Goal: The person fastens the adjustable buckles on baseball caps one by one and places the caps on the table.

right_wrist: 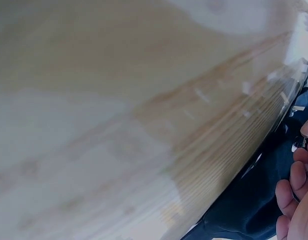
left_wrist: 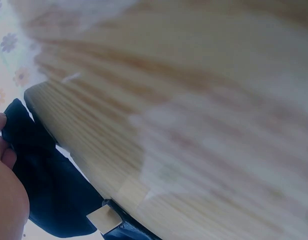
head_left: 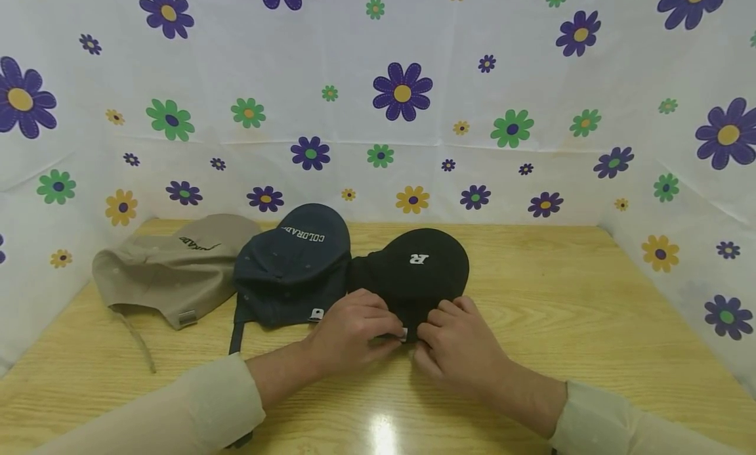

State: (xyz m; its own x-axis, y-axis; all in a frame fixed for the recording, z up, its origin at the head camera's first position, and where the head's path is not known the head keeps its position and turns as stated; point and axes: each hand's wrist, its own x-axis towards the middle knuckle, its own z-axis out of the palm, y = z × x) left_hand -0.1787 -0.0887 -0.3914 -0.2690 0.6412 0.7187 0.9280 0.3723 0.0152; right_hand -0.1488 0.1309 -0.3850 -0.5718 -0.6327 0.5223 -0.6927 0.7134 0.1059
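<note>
A black baseball cap (head_left: 434,268) with a white letter R lies on the wooden table, its rounded end away from me. At its near edge my left hand (head_left: 354,330) pinches the cap beside a small pale piece (head_left: 404,334). My right hand (head_left: 463,350) has its fingers curled on the same edge, just to the right. In the right wrist view a shiny buckle (right_wrist: 298,144) shows by the fingertips. The left wrist view has the dark cloth (left_wrist: 49,185) beside part of the left hand. Fingers hide much of the strap area.
Left of the black cap lies a navy cap (head_left: 295,271) lettered COLORADO, its strap hanging toward me. A beige cap (head_left: 171,271) with a loose strap (head_left: 138,343) lies farther left. The wooden table (head_left: 561,297) meets a flower-patterned cloth (head_left: 354,61) at the back and sides.
</note>
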